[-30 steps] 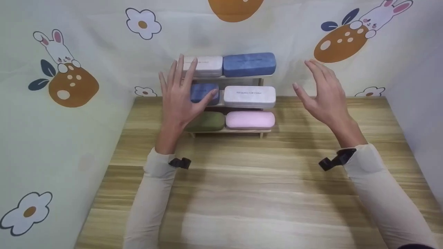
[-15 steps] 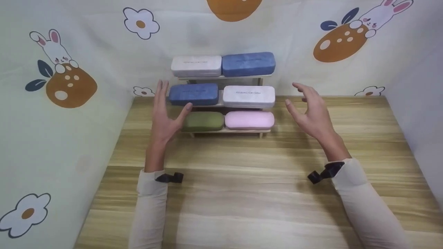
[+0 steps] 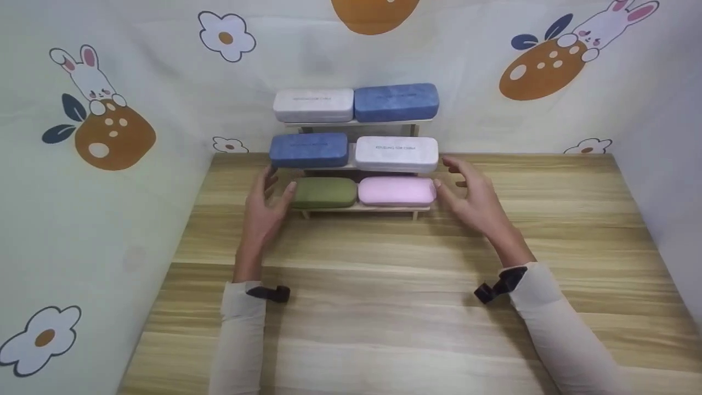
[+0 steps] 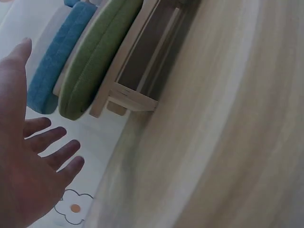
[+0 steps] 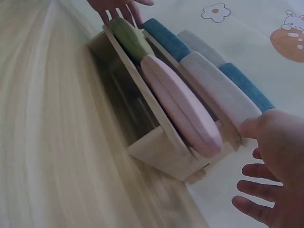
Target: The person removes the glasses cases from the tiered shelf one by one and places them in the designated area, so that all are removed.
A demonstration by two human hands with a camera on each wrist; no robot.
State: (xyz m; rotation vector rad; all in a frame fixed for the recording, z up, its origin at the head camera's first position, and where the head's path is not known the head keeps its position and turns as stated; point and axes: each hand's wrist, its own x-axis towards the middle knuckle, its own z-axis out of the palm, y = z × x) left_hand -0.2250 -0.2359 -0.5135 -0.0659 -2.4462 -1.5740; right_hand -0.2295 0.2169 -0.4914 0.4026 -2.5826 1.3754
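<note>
A three-tier wooden rack bears several glasses cases. On its lowest tier lie a green case and a pink case. The middle tier holds a blue case and a white case. Up top sit a pale case and another blue case. My left hand is at the rack's left end, thumb beside the green case. At the opposite end is my right hand, its thumb close to the pink case. Both hands have loosely bent, spread fingers and hold nothing.
The rack stands on a wood-grain table against a patterned back wall. A side wall borders the table on the left, and a plain wall on the right. Black wrist cameras are strapped at both cuffs.
Both hands have come down from the upper tiers to the lowest one. My right hand has moved left towards the rack, and my left no longer covers the cases. The cases have not moved.
</note>
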